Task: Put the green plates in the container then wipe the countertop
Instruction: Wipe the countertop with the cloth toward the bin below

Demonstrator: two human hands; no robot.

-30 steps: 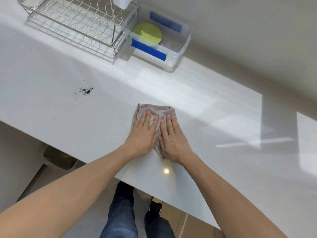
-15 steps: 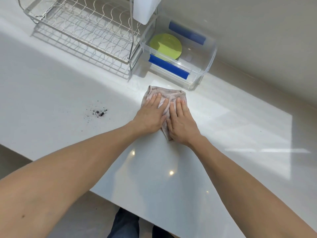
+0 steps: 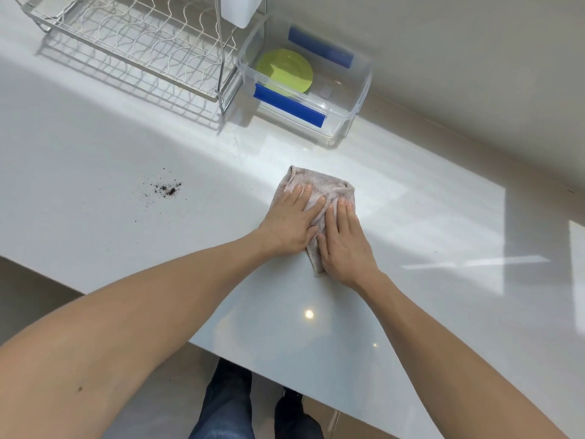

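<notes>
Here, left hand [image 3: 289, 224] and right hand [image 3: 343, 245] lie flat, fingers apart, pinning the cloth [image 3: 319, 190] to the table [image 3: 95, 198] for wiping; green plates [image 3: 285, 71] sit in the container [image 3: 357, 99], crumbs [image 3: 166, 189] remain.

Under my left hand [image 3: 292, 224] and right hand [image 3: 343, 245] most of the cloth [image 3: 319, 188] is covered. The dish rack [image 3: 133, 42] left of the container [image 3: 357, 99] runs off the top edge. I cannot count the green plates [image 3: 285, 71] inside.
</notes>
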